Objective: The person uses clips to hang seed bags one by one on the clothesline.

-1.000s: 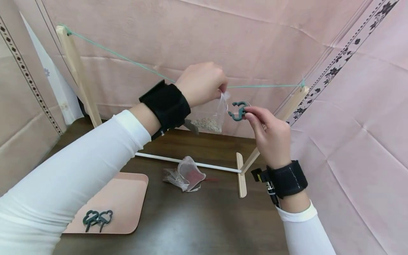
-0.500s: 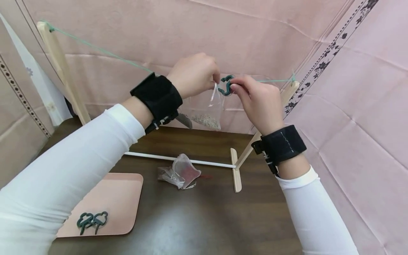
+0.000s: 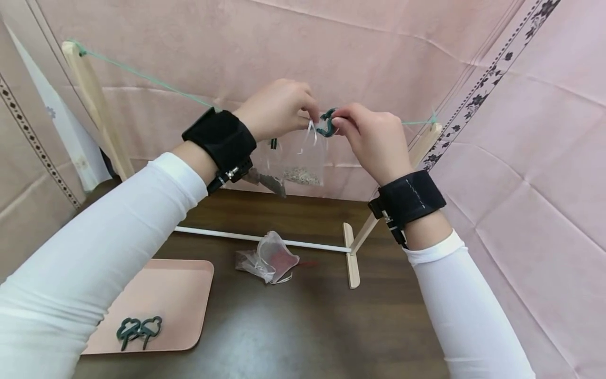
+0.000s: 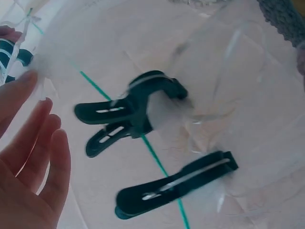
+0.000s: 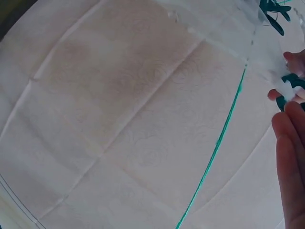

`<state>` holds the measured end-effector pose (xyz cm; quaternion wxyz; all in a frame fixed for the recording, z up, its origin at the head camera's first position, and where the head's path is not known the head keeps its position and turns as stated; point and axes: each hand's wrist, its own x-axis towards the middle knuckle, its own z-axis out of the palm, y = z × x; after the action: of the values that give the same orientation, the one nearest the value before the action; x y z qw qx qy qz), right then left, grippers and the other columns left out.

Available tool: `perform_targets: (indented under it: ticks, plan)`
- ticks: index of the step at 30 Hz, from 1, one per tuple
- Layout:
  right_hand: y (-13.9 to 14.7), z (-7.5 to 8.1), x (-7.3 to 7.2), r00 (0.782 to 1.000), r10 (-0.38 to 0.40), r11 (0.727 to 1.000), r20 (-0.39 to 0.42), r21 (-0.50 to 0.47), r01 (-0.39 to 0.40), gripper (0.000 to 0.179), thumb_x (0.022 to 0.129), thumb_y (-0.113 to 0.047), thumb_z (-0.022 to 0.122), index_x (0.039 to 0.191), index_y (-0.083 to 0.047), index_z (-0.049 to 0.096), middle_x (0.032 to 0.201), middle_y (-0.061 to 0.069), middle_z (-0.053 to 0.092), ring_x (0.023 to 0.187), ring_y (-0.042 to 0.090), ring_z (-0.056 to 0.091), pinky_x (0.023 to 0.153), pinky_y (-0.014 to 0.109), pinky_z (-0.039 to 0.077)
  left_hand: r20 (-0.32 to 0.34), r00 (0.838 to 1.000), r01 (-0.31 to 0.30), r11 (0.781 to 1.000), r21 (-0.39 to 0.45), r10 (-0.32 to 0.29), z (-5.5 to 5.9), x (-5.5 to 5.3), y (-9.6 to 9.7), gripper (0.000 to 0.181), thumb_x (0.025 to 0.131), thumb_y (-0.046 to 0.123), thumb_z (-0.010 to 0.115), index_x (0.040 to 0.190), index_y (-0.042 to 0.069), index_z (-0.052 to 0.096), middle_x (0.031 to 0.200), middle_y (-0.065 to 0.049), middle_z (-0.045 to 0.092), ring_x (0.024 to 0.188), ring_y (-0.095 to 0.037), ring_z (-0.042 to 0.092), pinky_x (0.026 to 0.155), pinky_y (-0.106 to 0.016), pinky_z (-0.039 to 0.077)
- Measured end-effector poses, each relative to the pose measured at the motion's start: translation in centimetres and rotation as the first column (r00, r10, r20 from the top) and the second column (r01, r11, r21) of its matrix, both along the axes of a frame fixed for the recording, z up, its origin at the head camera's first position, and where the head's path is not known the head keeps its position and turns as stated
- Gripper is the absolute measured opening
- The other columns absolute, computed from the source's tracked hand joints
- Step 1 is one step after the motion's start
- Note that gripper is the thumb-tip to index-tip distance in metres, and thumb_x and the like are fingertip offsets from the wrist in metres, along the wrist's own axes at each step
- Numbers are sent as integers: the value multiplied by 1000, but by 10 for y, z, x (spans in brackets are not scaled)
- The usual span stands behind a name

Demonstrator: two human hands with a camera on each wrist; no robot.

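Note:
At the green line [image 3: 142, 76], my left hand [image 3: 279, 108] pinches the top of a small sheer drawstring bag [image 3: 302, 171] with pale grains at its bottom. Close to its right, my right hand [image 3: 374, 137] holds a dark green spring clip [image 3: 326, 123] between thumb and fingers, its jaws apart and right at the bag's top. The left wrist view shows one green clip [image 4: 136, 107] and another clip [image 4: 176, 183] on the line, both gripping sheer fabric. A bag with dark contents [image 3: 272, 183] hangs left of the grain bag, partly hidden by my left wrist.
Wooden posts [image 3: 97, 105] hold the line, joined low down by a white rod [image 3: 218, 233]. A sheer bag with reddish contents [image 3: 279, 260] lies on the dark table [image 3: 284, 326]. At the left, a pink tray [image 3: 184, 295] carries two green clips [image 3: 139, 330].
My right hand has moved up and left, bringing the clip from beside the bag to its top at line height. My left hand has shifted slightly left with the bag.

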<state>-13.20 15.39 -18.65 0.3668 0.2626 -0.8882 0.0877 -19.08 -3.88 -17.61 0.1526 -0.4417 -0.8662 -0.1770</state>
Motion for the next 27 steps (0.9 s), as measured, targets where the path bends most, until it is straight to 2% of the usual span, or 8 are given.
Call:
perform_targets:
  ticks: [4,9,13,17,22,27]
  plan:
    - [-7,2,-9,998,9,1000,64,24,-10,22,89,-28,54,97,-11,65,80,0,68,69,13,62,58,31,41,-1,1000,-23,1000,18,23,-4,-5,-7,11,87,16,59,91,14,69,99,-1,56,92,-19,51,81,-30,39]
    - [-15,3,-18,993,32,999,114,27,-36,21,88,-27,56,95,-10,65,80,1,68,71,12,62,63,30,42,7,998,-58,995,81,58,-11,-8,-13,11,87,16,58,91,15,69,91,0,53,82,-16,50,72,-27,39]
    - [-21,5,-23,989,39,999,142,24,-42,21,88,-26,56,95,-9,66,78,2,67,71,13,61,64,30,43,-34,996,-81,990,114,85,-14,-11,-15,13,88,15,56,93,15,69,90,1,57,81,-14,51,72,-27,39]
    - [-25,8,-27,991,20,1000,130,21,-23,20,88,-25,56,93,-9,67,77,4,67,71,15,62,64,31,44,-89,992,-79,989,124,90,-14,-15,-14,15,88,16,55,94,15,69,91,2,62,83,-12,53,74,-26,39]
    - [-29,6,-35,993,41,998,115,52,-47,20,89,-25,54,92,-8,65,80,4,68,72,17,63,64,33,44,-69,987,-137,984,110,145,-15,-17,-14,15,87,13,56,92,16,70,89,5,66,77,-8,55,70,-22,41]
    - [-22,-5,-39,995,47,997,92,64,-53,18,89,-24,55,90,-8,65,77,5,67,65,20,61,58,35,44,-56,988,-141,986,93,146,-25,-18,-5,15,89,17,56,93,16,70,89,6,66,79,-6,57,72,-20,42]
